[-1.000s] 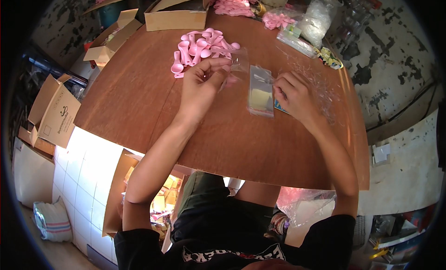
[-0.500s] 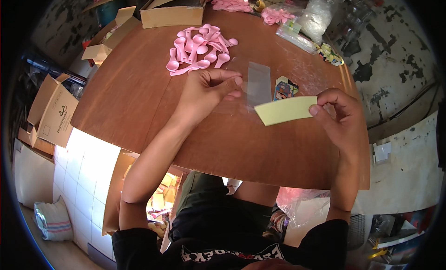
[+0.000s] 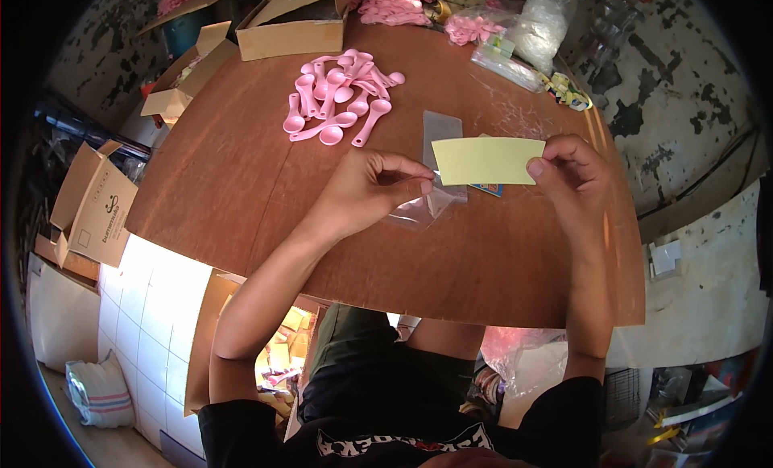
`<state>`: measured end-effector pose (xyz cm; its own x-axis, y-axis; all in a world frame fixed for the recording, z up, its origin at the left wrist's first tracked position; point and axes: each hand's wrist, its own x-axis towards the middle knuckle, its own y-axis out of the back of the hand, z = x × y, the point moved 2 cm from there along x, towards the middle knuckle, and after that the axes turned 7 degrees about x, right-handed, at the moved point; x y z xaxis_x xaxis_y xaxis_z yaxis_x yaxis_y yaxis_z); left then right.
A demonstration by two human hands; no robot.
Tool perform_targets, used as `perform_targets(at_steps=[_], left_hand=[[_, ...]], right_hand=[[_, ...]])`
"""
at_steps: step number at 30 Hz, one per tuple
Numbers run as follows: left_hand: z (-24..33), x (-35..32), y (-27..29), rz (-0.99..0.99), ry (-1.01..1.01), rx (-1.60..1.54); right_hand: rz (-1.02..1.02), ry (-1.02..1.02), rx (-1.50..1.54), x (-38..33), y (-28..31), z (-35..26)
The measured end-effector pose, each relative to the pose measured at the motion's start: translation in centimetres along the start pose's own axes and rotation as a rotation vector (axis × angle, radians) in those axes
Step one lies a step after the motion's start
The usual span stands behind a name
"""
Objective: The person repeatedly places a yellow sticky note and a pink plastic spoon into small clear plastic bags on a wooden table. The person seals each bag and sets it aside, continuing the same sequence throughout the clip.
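A person seated at a round brown table holds a pale yellow card level over the tabletop, w/ both hands up off the wood. The right hand is closed on the card's right end, thumb on top, fingers curled behind. The left hand is closed in a pinch, thumb and forefinger meeting at the card's left edge and at the mouth of a small clear plastic bag, which hangs from the fingertips and drapes down onto the table. Whether the card's edge is already inside the bag mouth can't be told from this view.

Just behind the card lies a second clear sleeve, flat on the wood; a blue-edged printed slip peeks out under the card's lower edge. Farther back, left of centre, sits a loose heap of pink plastic spoons, well apart from both hands. At the table's far rim: an open cardboard box, more pink pieces and clear bags of stock to the right. A strip of small packets lies nr the right rim.

Off the table to the person's left, several cardboard cartons stand over a white tiled floor. Forearms enter from the lower edge; dark shirt at bottom.
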<state>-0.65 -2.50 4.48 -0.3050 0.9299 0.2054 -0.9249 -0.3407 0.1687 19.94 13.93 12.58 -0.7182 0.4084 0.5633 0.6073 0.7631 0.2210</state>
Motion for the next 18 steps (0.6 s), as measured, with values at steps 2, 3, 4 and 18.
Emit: perform_targets(at_steps=[2, 3, 4, 18], left_hand=[[0.1, 0.1, -0.1, -0.016, -0.009, -0.031], [0.4, 0.1, -0.1, 0.008, -0.093, -0.014], [0.6, 0.1, -0.1, 0.033, -0.174, 0.005], [0.7, -0.5, -1.4, 0.328, -0.32, 0.321]], right_hand=[[-0.056, -0.061, 0.078, 0.1, 0.9, -0.1], [-0.24, -0.112, 0.203, 0.4, 1.0, 0.1], [-0.426, -0.162, 0.33, 0.5, 0.8, 0.4], [-0.394, -0.364, 0.609, -3.1, -5.2, 2.7]])
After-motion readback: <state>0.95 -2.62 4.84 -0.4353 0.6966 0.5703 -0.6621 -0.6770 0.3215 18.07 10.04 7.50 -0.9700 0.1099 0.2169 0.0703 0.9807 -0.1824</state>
